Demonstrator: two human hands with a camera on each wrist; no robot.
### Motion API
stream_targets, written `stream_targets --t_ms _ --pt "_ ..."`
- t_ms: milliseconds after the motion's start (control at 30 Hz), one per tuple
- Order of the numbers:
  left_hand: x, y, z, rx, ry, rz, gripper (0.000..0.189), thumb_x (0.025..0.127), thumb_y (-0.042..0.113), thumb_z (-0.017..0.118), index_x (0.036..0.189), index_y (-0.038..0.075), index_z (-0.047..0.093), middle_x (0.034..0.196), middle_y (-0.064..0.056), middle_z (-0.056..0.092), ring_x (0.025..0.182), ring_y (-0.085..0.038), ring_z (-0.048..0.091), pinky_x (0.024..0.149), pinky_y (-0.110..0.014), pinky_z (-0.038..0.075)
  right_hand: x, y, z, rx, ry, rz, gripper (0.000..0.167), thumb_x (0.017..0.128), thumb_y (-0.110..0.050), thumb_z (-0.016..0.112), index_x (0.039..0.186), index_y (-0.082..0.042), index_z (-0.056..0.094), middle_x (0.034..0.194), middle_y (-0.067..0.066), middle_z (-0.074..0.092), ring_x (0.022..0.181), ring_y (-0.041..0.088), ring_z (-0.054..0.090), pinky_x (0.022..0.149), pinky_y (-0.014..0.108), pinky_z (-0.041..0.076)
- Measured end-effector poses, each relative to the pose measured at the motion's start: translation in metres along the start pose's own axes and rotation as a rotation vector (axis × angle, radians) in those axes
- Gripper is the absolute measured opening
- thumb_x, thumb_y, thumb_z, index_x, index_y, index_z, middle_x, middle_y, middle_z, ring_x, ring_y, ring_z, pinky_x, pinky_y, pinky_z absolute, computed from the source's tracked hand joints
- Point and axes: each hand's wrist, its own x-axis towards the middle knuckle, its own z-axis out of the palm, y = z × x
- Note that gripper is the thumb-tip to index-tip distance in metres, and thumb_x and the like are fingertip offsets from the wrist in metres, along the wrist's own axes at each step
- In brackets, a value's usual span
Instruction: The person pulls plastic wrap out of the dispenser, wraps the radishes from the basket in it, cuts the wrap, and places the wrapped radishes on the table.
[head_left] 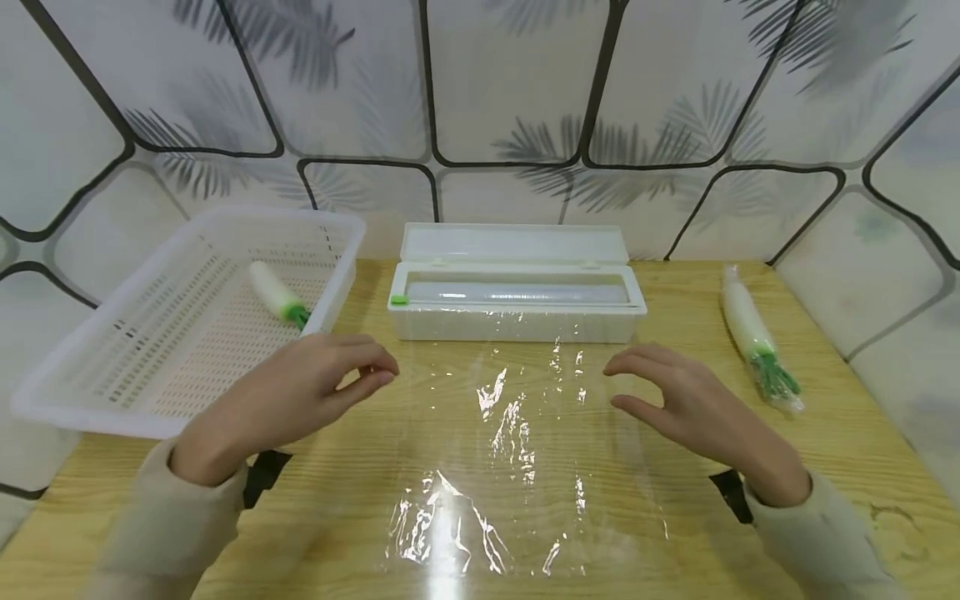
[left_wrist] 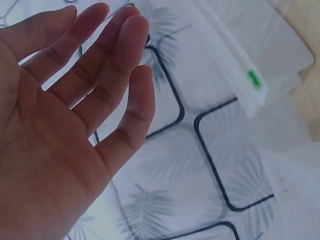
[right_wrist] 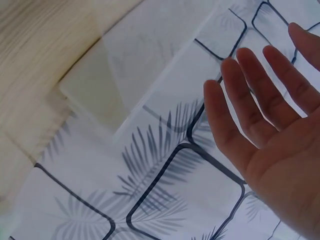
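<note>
While left hand [head_left: 318, 379] and right hand [head_left: 678, 396] hover unclenched, clear film [head_left: 517, 442] lies between them

Glossy plastic film [head_left: 517, 442], wood-grained tabletop [head_left: 682, 308]

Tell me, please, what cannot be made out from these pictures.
Clear film: head view; its near edge is lost in transparency and glare.
Space beneath the film roll: head view; hidden by the roll and the white box.
White box's far end: left wrist view; cut off by the top edge.
Left hand: left wrist view; partly cut off by the left edge.
Right hand: right wrist view; partly cut off by the right edge.
</note>
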Motion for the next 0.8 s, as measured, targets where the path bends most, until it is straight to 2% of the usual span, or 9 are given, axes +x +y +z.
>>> stream_targets --t_ms 133,300,367,433,500,567,633,800 --pt "0.002 -0.009 -0.018 0.031 0.028 -0.024 0.011 0.098 0.006 0.067 0.101 0.013 0.074 0.093 0.010 0.069 0.083 -0.006 0.063 0.072 -0.036 0.055 0.012 -0.003 0.007 0.010 0.054 -0.053 0.044 0.103 -0.045 0.052 0.114 -0.006 0.070 0.114 0.006 0.069 0.103 0.026 0.066 0.080 0.045 0.057" --pt "0.002 -0.024 -0.036 0.047 0.060 -0.103 0.011 0.099 0.006 0.066 0.103 0.010 0.075 0.096 0.004 0.072 0.085 -0.009 0.064 0.072 -0.039 0.054 0.029 -0.010 0.014 0.053 0.067 -0.105 0.049 0.105 -0.046 0.047 0.114 -0.003 0.070 0.114 0.009 0.069 0.105 0.028 0.066 0.084 0.046 0.056" --pt "0.002 -0.031 -0.042 0.035 0.061 -0.139 0.011 0.099 0.006 0.066 0.104 0.008 0.075 0.097 0.002 0.073 0.087 -0.012 0.065 0.073 -0.041 0.055 0.034 -0.012 0.017 0.065 0.066 -0.121 0.046 0.105 -0.043 0.050 0.114 -0.003 0.070 0.114 0.009 0.069 0.106 0.028 0.066 0.085 0.046 0.056" --pt "0.002 -0.039 -0.048 0.019 0.060 -0.168 0.011 0.099 0.006 0.065 0.104 0.007 0.075 0.098 -0.001 0.073 0.087 -0.015 0.065 0.075 -0.044 0.054 0.039 -0.015 0.019 0.072 0.065 -0.130 0.036 0.103 -0.035 0.060 0.114 -0.002 0.070 0.114 0.009 0.069 0.107 0.028 0.065 0.086 0.046 0.056" --pt "0.004 -0.046 -0.054 0.000 0.047 -0.205 0.012 0.101 0.007 0.063 0.106 0.006 0.075 0.099 -0.003 0.073 0.087 -0.017 0.065 0.077 -0.046 0.054 0.044 -0.017 0.020 0.076 0.067 -0.138 0.027 0.096 -0.023 0.073 0.113 -0.002 0.070 0.114 0.009 0.069 0.107 0.028 0.065 0.087 0.046 0.055" --pt "0.006 -0.054 -0.058 0.004 0.032 -0.246 0.014 0.102 0.009 0.061 0.108 0.005 0.074 0.101 -0.005 0.073 0.087 -0.019 0.065 0.078 -0.047 0.054 0.049 -0.021 0.022 0.081 0.068 -0.144 0.029 0.087 -0.010 0.080 0.112 -0.001 0.070 0.113 0.009 0.069 0.107 0.028 0.065 0.088 0.045 0.055" --pt "0.007 -0.061 -0.063 0.005 0.018 -0.286 0.017 0.104 0.010 0.059 0.111 0.004 0.073 0.103 -0.009 0.072 0.088 -0.022 0.065 0.080 -0.049 0.053 0.054 -0.024 0.024 0.086 0.067 -0.152 0.035 0.080 -0.003 0.083 0.112 -0.001 0.070 0.113 0.008 0.069 0.107 0.028 0.065 0.089 0.045 0.055" --pt "0.007 -0.080 -0.069 -0.007 0.009 -0.367 0.020 0.105 0.013 0.058 0.114 0.002 0.072 0.106 -0.015 0.072 0.097 -0.031 0.065 0.083 -0.053 0.051 0.068 -0.033 0.029 0.109 0.058 -0.175 0.037 0.079 -0.004 0.083 0.113 0.000 0.069 0.114 0.009 0.069 0.109 0.029 0.064 0.092 0.045 0.053"
